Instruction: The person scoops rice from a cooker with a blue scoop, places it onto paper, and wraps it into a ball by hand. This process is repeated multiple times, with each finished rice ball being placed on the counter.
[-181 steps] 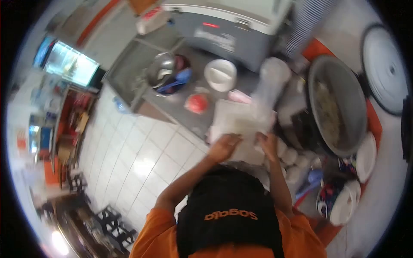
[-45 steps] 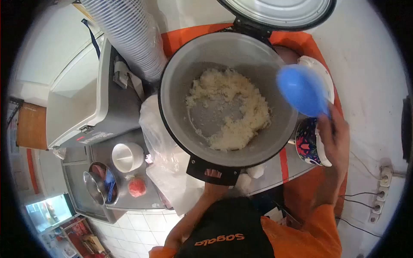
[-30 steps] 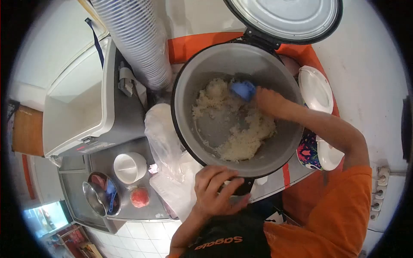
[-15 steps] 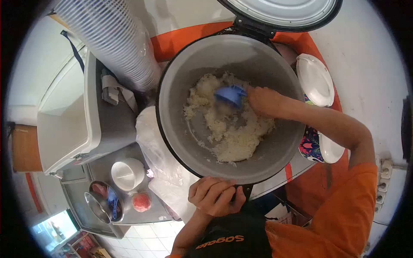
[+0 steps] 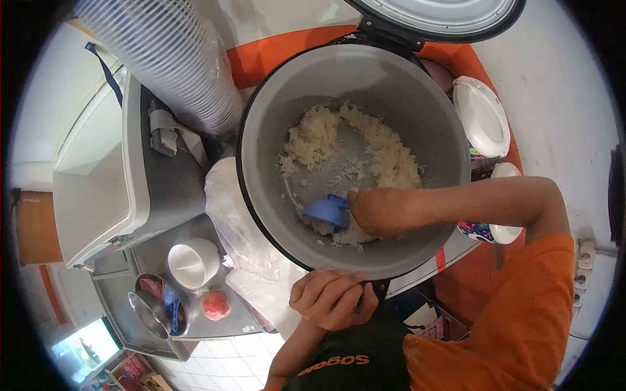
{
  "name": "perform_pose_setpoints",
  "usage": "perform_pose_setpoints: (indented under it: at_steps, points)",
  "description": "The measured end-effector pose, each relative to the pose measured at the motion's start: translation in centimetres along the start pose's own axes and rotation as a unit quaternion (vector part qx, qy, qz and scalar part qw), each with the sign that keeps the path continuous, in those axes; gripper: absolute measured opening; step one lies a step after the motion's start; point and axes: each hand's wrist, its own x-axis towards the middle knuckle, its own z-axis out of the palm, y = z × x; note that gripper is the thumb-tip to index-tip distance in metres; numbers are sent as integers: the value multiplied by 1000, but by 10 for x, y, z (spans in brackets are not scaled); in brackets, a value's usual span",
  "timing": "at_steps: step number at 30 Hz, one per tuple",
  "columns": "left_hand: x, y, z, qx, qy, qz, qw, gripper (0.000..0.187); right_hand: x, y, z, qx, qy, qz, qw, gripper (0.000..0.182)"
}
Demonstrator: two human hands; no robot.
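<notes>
A large rice cooker (image 5: 427, 124) stands with its hinged lid (image 5: 450, 14) up, and cooked white rice (image 5: 391, 159) lies in patches on the bottom of its grey pot. Down inside the near part of the pot, my right hand (image 5: 378, 212) grips a blue plastic scoop (image 5: 328, 210) by its handle. The scoop is low against the rice, and my hand and wrist cover some of the grains. My left hand (image 5: 334, 298) is curled over the cooker's near rim, by the front latch; its fingertips are partly hidden.
On the left are a tall stack of plastic cups (image 5: 176, 58), an open cooler box (image 5: 140, 176), white plastic bags (image 5: 238, 215), a white container (image 5: 193, 263), a red-and-white ball-like item (image 5: 215, 305) and a metal bowl (image 5: 149, 315). Lidded patterned containers (image 5: 481, 117) stand to the right.
My right hand has brought the scoop from the middle of the pot down to its near side. The rice there has been shifted, baring more of the bottom. My left hand stays at the rim.
</notes>
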Motion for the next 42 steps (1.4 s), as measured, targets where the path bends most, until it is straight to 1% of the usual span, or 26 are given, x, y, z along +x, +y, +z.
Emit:
perform_pose_setpoints:
  at_steps: [1,3,5,8,11,13,15,17,19,21,23,26,29,32,35,38,40,42]
  points:
    - [1,0,0,-1,-1,-5,1000,6,-4,-11,-19,32,-29,7,999,38]
    - [1,1,-1,-6,-6,-14,1000,6,-7,-14,-27,129,-36,45,990,37]
    - [1,1,-2,-7,-11,-15,1000,6,-13,-7,-21,253,8,106,962,38]
    - [1,2,0,-9,-11,-18,1000,6,-29,15,-46,328,99,149,928,39]
    - [0,1,1,-9,-4,-11,1000,8,-20,54,-51,184,133,183,957,37]
    - [1,0,1,-14,-3,-10,1000,9,-6,53,-48,66,142,205,966,36]
    - [2,2,0,-23,-11,-17,1000,9,22,49,-35,30,166,229,959,36]
    - [0,0,2,-18,1,-11,1000,10,56,30,-9,81,204,250,943,37]
    - [-1,0,2,-17,9,-11,1000,10,52,16,0,14,168,137,976,40]
    - [0,0,2,-21,14,-18,1000,10,45,1,9,7,146,80,986,40]
    - [-2,-2,4,-17,19,-15,1000,10,31,-19,12,67,137,85,985,38]
    - [-2,-2,3,-14,15,-8,1000,9,4,-32,3,26,142,17,989,34]
    - [-1,0,3,-10,15,-6,1000,10,-30,-47,-37,174,107,31,978,34]
    - [-1,1,4,-4,20,-12,1000,11,-63,-51,-61,113,75,-23,990,39]
    - [-2,1,5,-5,17,-17,1000,11,-88,-53,-72,162,124,21,979,37]
    - [-1,3,4,-3,10,-18,1000,12,-87,-23,-79,349,59,117,928,39]
    - [-2,4,3,-6,8,-21,1000,12,-72,13,-61,332,51,102,936,44]
    - [-3,2,4,-18,10,-19,1000,11,-50,29,-48,255,91,165,948,35]
